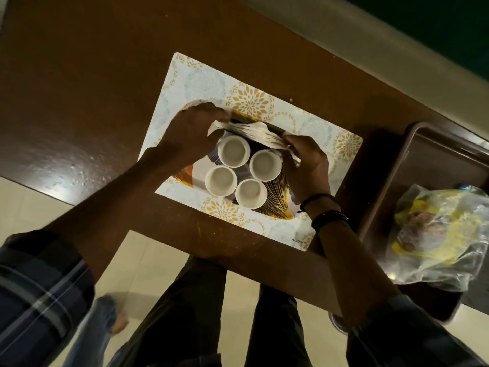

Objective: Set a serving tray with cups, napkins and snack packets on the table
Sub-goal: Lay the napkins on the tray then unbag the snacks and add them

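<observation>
Several white cups stand close together, mouths up, on a round patterned serving tray that rests on a floral placemat. Just beyond the cups I hold a stack of white napkins over the tray's far side. My left hand grips the stack's left end and my right hand grips its right end. The napkins look blurred and fanned. A clear bag of snack packets lies at the right.
The wooden table stretches left and beyond the placemat. A dark brown tray sits at the right, under the snack bag. A wall runs along the table's far edge. My legs and pale floor tiles show below.
</observation>
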`<state>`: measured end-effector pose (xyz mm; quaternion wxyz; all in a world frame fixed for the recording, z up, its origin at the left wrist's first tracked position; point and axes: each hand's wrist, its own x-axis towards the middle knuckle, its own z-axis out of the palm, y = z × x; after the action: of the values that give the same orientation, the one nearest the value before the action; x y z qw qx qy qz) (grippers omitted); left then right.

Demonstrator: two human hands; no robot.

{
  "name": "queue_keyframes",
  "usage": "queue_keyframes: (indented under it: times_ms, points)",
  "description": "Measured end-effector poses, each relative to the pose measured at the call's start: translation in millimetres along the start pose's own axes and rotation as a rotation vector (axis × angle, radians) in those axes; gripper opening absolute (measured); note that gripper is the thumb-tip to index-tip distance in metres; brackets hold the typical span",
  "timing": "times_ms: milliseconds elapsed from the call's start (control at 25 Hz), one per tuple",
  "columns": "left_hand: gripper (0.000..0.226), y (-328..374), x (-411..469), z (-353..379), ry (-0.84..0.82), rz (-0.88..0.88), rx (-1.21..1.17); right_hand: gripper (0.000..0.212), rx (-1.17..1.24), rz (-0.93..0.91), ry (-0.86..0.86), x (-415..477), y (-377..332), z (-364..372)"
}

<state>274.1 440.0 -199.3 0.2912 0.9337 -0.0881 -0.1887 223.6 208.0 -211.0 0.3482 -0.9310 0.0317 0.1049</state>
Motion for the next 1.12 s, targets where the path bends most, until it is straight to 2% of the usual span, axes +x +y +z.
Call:
queue_keyframes:
  times_ms: [120, 320, 440, 520, 680, 800, 880, 920, 1040, 1120]
  points:
    - [0.037, 6, -9, -1, 0.064, 0.003, 0.000, 0.038, 0.026, 0.021, 0.007, 1, -1, -4]
    - [0.045, 57, -31, 14, 0.195, -0.005, 0.001, 0.044, 0.135, 0.198, 0.141, -37, 14, -39]
    - [0.045, 106, -46, 39, 0.241, 0.110, 0.016, 0.043, 0.205, 0.322, 0.280, -74, 32, -70]
    - [0.044, 146, -55, 62, 0.170, 0.183, -0.087, 0.048, 0.147, 0.467, 0.386, -102, 55, -96]
    - [0.043, 211, -80, 102, 0.002, 0.262, -0.077, 0.060, 0.085, 0.803, 0.576, -160, 111, -147]
    - [0.041, 241, -100, 130, -0.090, 0.296, -0.091, 0.071, 0.091, 1.231, 0.632, -197, 155, -171]
    - [0.042, 255, -114, 147, -0.134, 0.283, -0.089, 0.073, 0.311, 1.478, 0.616, -216, 179, -179]
    - [0.042, 260, -121, 156, -0.153, 0.273, -0.094, 0.069, 0.497, 1.515, 0.614, -223, 187, -181]
    - [0.039, 269, -136, 176, -0.209, 0.247, -0.101, 0.052, 1.024, 1.486, 0.553, -233, 202, -178]
    - [0.037, 273, -143, 184, -0.231, 0.233, -0.122, 0.055, 1.194, 1.423, 0.528, -232, 210, -176]
